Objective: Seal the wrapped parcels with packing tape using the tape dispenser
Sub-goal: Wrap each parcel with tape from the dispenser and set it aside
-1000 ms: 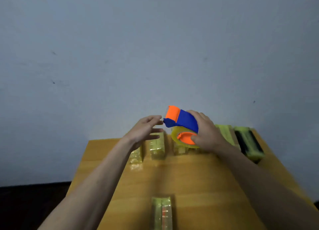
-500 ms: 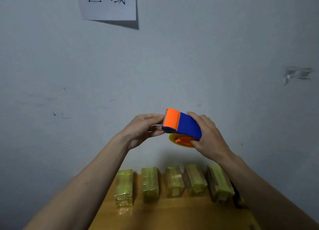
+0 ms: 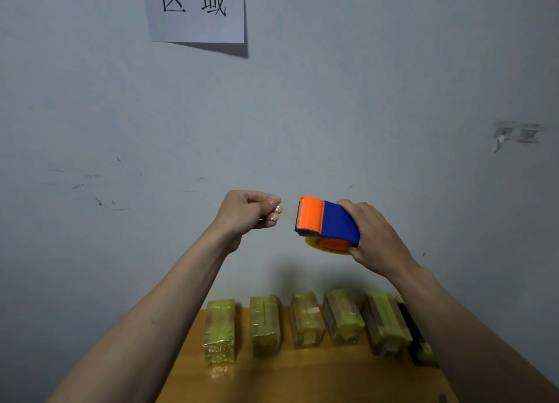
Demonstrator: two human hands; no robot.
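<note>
**Tape dispenser held up before the wall, parcels lined on the table below**

Head view: the tape dispenser (image 3: 328, 224) is held in the air in front of a pale grey wall (image 3: 363, 100), above the far edge of a wooden table (image 3: 302, 378). Its body is blue with an orange front cap that has a toothed cutting edge facing left; beneath it shows an orange hub and the yellowish edge of the tape roll (image 3: 314, 243). The right hand (image 3: 376, 239) grips the dispenser from its rear, fingers curled over the blue top and thumb under by the roll. The left hand (image 3: 248, 212) is just to the left of the cutter, apart from it, with fingers curled and thumb pressed to fingertips in a pinch; a faint clear strip seems to run from the pinch to the cutter, though it is too thin to be sure it is tape.

On the table, a row of wrapped parcels (image 3: 305, 321) lies side by side along the wall, each a block in yellowish clear film. The rightmost one (image 3: 419, 342) looks dark and is partly hidden by the right forearm.

A white paper sheet (image 3: 196, 9) is stuck on the wall at the top, printed in black with the characters "区域". A torn scrap of tape or paper (image 3: 517, 133) clings to the wall at right.
</note>
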